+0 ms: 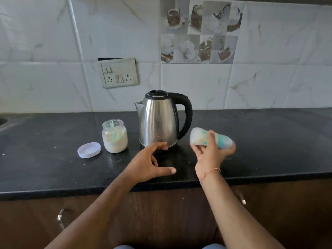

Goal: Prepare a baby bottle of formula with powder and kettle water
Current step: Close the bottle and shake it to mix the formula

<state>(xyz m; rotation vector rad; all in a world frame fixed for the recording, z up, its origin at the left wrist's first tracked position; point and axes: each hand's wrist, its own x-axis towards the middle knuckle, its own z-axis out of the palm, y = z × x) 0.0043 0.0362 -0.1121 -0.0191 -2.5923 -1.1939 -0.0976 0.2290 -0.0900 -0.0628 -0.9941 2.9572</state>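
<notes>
On the black stone desk [53, 141], before a steel electric kettle with a black handle [159, 119], we see the right hand [210, 153] gripping a blurred translucent baby bottle with teal markings [206, 136], fingers curled round its middle. The bottle lies nearly level above the desk, teal cap end pointing right, pale base toward the kettle. The left hand [150, 162] hovers loose-fingered, holding nothing, nearer the open glass jar of powder [115, 136] and its white lid [89, 150]. We judge mixing is under way.
</notes>
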